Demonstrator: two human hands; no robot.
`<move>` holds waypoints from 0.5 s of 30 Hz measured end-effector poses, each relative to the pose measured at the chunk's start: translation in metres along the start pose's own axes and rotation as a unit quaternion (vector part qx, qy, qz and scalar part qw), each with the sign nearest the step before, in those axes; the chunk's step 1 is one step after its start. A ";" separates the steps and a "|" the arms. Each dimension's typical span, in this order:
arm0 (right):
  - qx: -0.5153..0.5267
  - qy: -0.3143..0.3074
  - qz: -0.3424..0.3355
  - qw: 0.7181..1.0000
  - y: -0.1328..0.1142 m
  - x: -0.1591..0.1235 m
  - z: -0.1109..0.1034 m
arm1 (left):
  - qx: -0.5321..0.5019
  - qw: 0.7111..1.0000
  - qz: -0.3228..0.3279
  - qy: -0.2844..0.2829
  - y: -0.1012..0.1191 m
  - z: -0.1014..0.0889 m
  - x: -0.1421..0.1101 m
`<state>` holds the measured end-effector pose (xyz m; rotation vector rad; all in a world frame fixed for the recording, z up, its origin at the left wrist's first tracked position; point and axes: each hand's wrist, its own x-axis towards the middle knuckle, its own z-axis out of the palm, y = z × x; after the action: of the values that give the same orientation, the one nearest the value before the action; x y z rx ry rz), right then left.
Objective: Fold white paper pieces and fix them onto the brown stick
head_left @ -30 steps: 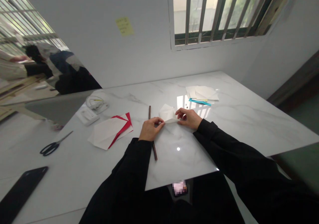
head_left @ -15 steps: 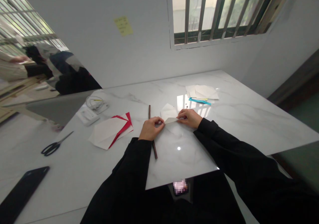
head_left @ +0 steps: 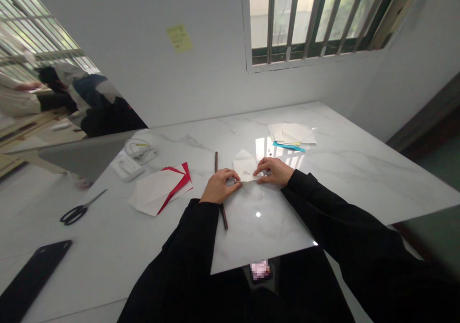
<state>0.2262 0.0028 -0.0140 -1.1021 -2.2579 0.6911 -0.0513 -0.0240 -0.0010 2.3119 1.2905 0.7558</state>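
Above, a yellow sticky note (head_left: 178, 38) with illegible handwriting; below, both hands (head_left: 218, 186) (head_left: 272, 171) pinching folded white paper (head_left: 245, 167).

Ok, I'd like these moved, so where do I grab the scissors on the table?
Grip the black loop handles of the scissors, coming from the near left: they lie flat on the marble table, and the narrow blades point away to the right, leaving the handles the easy end.

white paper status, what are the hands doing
Left hand and right hand pinching folded white paper. Brown stick runs under left hand, possible snag.
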 end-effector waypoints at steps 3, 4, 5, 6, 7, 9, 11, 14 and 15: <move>-0.010 0.003 0.002 1.000 -0.003 0.000 0.001 | 0.013 1.000 0.002 0.008 0.002 0.003 0.001; -0.012 0.005 0.001 1.000 -0.004 0.000 0.001 | 0.016 1.000 0.003 0.012 0.002 0.004 0.001; -0.015 0.007 -0.001 1.000 -0.005 -0.001 0.002 | 0.019 1.000 0.001 0.016 0.002 0.005 0.002; -0.017 0.009 -0.003 1.000 -0.006 -0.001 0.002 | 0.020 1.000 -0.002 0.020 0.003 0.005 0.002; -0.019 0.013 -0.004 1.000 -0.006 -0.001 0.003 | 0.021 1.000 -0.007 0.023 0.002 0.006 0.002; -0.020 0.021 -0.001 1.000 -0.007 -0.001 0.004 | 0.017 0.999 -0.016 0.027 0.001 0.007 0.003; -0.015 0.025 0.002 1.000 -0.006 -0.001 0.004 | 0.010 0.999 -0.020 0.027 0.000 0.007 0.003; -0.011 0.026 0.000 1.000 -0.005 -0.001 0.003 | 0.010 0.999 -0.027 0.027 -0.001 0.006 0.003; -0.013 0.026 -0.001 1.000 -0.004 0.000 0.003 | 0.013 0.999 -0.030 0.029 -0.001 0.006 0.003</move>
<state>0.2221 -0.0005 -0.0137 -1.1160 -2.2296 0.6276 -0.0469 -0.0216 -0.0054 2.2756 1.3959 0.7949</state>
